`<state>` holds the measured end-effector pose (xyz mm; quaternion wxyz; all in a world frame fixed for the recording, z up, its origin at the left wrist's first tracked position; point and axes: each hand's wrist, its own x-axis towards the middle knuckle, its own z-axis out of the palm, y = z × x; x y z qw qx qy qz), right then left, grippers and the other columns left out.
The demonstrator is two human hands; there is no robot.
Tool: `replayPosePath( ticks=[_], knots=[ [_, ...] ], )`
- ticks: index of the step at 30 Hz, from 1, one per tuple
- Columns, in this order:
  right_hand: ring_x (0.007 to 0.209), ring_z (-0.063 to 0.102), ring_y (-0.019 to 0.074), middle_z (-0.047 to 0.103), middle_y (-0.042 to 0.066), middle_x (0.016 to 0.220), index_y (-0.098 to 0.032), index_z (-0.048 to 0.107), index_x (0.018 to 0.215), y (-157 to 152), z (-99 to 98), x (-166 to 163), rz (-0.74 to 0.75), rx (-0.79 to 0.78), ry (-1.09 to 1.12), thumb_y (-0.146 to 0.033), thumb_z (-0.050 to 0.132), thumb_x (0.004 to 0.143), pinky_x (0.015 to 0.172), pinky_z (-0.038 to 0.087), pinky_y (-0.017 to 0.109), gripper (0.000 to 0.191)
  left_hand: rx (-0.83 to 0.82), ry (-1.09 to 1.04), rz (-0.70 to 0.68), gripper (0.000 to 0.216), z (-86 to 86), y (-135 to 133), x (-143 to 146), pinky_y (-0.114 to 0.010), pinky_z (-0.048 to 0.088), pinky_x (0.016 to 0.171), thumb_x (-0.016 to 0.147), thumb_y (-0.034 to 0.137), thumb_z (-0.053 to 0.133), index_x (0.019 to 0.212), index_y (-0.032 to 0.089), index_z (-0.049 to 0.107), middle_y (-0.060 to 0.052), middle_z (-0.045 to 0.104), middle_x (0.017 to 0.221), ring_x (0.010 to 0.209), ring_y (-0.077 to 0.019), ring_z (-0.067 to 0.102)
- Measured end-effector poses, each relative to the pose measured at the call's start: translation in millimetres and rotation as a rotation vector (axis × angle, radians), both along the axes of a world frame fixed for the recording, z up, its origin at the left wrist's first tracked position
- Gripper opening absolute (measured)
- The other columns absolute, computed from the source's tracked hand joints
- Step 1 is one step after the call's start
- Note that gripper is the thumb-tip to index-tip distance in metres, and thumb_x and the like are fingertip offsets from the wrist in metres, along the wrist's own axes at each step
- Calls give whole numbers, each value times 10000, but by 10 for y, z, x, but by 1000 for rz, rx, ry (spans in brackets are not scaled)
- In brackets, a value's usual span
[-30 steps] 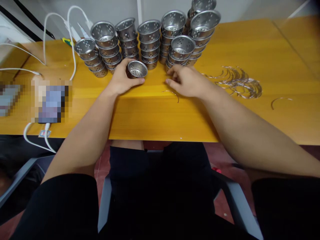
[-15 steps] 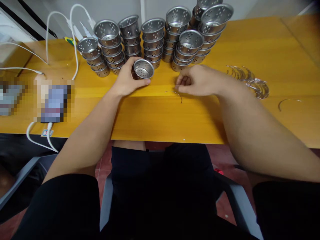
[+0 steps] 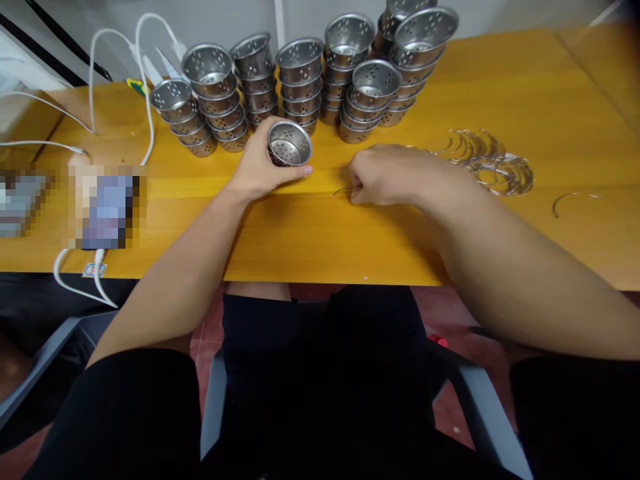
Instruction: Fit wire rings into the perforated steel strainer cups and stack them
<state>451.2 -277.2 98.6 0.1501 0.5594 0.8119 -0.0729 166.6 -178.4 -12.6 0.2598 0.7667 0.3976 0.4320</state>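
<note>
My left hand (image 3: 263,160) is wrapped round a small perforated metal cup (image 3: 290,143), its thumb along the near side. The cup stands with its mouth up, and its far-left wall is hidden by the fingers. To the right, my right hand (image 3: 377,175) is closed low over the table with its fingers pinched on a thin curved wire (image 3: 342,192). Only one end of that wire sticks out to the left; the rest is covered by the hand.
Stacks of perforated metal cups (image 3: 300,73) line the back of the table (image 3: 310,247). A loose pile of curved wires (image 3: 505,173) lies at the right, with a single wire (image 3: 575,195) farther right. A phone (image 3: 111,210) with white cables is at the left.
My right hand has come down and towards me and closed on the curved wire that lay on the table. My left hand keeps hold of the cup in nearly the same place.
</note>
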Motion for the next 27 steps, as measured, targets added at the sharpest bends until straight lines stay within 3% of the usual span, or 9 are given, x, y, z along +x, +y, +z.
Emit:
replayPosePath(
  ticks=[5,9,13,17,20,24,27],
  knots=[
    [966,798,338,843,154,1012,-164,916,1250,61,-34,5,14,-13,-36,-260,860,1060,777,493,392,220,-31,-13,-90,1183,29,-63,42,-649,722,1221,548,1020,1107,1382,272,728,-103,898,1394,1282,-348,844],
    [1026,814,391,852,168,1030,-191,902,1127,138,-226,116,45,22,16,-262,842,1039,841,527,431,128,-56,1,-74,1198,66,-94,40,-678,718,1253,517,1036,1106,1368,287,722,-101,901,1405,1284,-349,840],
    [981,788,363,827,134,998,-226,816,1009,183,-329,249,56,76,131,-260,815,1043,810,512,424,47,-45,-3,-70,1205,64,-92,19,-650,705,1282,541,1008,1116,1407,267,727,-126,890,1430,1338,-384,849],
    [911,729,300,802,97,969,-244,702,966,171,-265,322,38,34,449,-145,827,978,835,531,426,160,-21,-53,-97,1224,17,-33,1,-599,681,1311,551,956,1146,1470,271,718,-139,870,1462,1386,-407,846],
    [905,716,280,803,76,978,-256,710,1022,148,-228,330,-34,-58,778,-62,822,888,896,593,434,261,-2,-73,-116,1246,-29,47,-17,-579,658,1329,592,969,1119,1548,301,680,-137,834,1516,1436,-410,823],
    [1006,751,307,834,106,1095,-270,766,1100,169,-275,353,-80,5,991,-153,850,911,1008,648,490,238,30,-71,-122,1195,-61,116,-47,-574,615,1381,715,993,1029,1647,368,618,-132,765,1633,1531,-403,771],
    [990,764,305,832,148,1142,-258,756,1066,219,-335,377,-120,91,1051,-263,858,974,977,649,497,137,36,-54,-120,1179,-48,87,-46,-576,590,1427,725,958,1041,1654,368,617,-134,743,1677,1576,-408,743]
  ],
)
